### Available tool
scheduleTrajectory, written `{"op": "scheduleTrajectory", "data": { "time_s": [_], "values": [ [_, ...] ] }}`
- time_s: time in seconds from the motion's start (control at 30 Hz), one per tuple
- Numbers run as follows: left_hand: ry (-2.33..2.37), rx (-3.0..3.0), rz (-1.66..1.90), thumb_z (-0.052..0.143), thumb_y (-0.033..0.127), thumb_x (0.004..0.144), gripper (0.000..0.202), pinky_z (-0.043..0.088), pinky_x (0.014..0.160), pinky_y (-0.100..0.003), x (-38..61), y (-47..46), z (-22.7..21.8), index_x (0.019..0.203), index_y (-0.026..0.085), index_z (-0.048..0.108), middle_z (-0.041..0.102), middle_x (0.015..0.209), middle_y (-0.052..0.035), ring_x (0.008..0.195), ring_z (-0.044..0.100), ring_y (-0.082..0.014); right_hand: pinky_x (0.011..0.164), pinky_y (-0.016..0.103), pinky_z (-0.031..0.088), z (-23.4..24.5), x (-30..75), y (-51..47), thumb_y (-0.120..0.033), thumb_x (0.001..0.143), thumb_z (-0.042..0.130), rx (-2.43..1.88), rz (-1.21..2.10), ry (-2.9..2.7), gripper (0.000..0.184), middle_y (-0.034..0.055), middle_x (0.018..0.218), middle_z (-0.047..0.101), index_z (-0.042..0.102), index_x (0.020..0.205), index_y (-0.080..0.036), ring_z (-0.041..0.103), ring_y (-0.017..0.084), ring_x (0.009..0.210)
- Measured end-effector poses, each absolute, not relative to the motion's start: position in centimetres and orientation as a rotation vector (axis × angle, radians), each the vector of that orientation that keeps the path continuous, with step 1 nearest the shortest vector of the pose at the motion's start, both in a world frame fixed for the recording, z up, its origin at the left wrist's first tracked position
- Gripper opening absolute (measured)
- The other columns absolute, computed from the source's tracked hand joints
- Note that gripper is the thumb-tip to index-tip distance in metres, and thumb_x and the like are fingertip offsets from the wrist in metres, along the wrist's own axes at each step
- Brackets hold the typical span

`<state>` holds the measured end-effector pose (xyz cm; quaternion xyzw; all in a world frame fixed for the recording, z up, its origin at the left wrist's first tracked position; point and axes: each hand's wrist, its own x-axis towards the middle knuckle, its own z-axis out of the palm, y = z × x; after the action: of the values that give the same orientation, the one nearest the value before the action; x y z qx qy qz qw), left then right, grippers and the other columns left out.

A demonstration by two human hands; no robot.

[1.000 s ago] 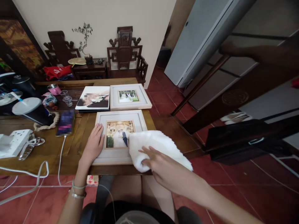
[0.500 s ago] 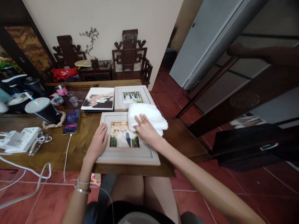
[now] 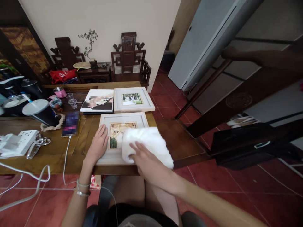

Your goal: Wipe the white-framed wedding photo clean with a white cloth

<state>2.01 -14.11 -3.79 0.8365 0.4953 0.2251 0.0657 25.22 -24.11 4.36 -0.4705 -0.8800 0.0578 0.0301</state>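
Your right hand (image 3: 147,160), grip clamped on white cloth (image 3: 151,140), presses over lower right of picture frame (image 3: 117,134), lower centre of view. Your left hand (image 3: 98,143) flat on frame's left edge, clamping nothing. Wiping seems unfinished; surface under cloth hidden, can't judge.

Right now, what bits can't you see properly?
All in the head view:
- Near framed photo, lower right: hidden by the white cloth and right hand.
- Phone screen: blurred into blocks.
- Red bag lettering: too small.
- White cable: cut off by the left edge.
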Motion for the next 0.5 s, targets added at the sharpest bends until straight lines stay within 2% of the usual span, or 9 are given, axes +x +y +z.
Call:
{"op": "scheduleTrajectory", "data": {
  "time_s": [0.07,0.23,0.33,0.5],
  "values": [
    [1.498,2.520,0.700,0.034,0.027,0.097,0.047,0.026,0.117,-0.045,2.0,-14.1,-3.9,0.135,0.002,0.046,0.036,0.150,-0.0221,0.143,0.026,-0.0275,0.114,0.049,0.024,3.0,25.0,-21.6,-0.001,0.072,0.052,-1.548,0.041,-2.648,0.039,0.0173,0.141,0.049,0.070,0.105,-0.012,0.040,0.034,0.133],
    [1.497,2.482,0.749,0.035,0.029,0.097,0.046,0.027,0.116,-0.049,1.8,-14.0,-4.4,0.136,0.007,0.047,0.037,0.150,-0.0197,0.143,0.028,-0.0273,0.112,0.054,0.024,2.6,25.1,-14.2,0.001,0.080,0.047,-1.657,-0.227,-2.549,0.042,0.0140,0.150,0.038,0.069,0.112,-0.015,0.032,0.036,0.138],
    [1.495,2.473,0.765,0.035,0.030,0.097,0.046,0.027,0.116,-0.048,1.8,-14.0,-4.5,0.136,0.009,0.047,0.038,0.150,-0.0183,0.143,0.028,-0.0265,0.108,0.062,0.024,2.5,24.7,-12.0,0.001,0.082,0.046,-1.663,-0.208,-2.612,0.041,0.0157,0.153,0.033,0.069,0.113,-0.014,0.029,0.041,0.138],
    [1.493,2.452,0.795,0.035,0.029,0.097,0.046,0.028,0.116,-0.050,1.9,-14.2,-4.2,0.139,0.012,0.044,0.039,0.150,-0.0163,0.142,0.029,-0.0259,0.104,0.065,0.029,1.9,24.3,-15.7,-0.004,0.076,0.058,-1.640,-0.086,-2.702,0.032,0.0181,0.148,0.040,0.073,0.102,-0.015,0.035,0.046,0.133]
  ]
}}
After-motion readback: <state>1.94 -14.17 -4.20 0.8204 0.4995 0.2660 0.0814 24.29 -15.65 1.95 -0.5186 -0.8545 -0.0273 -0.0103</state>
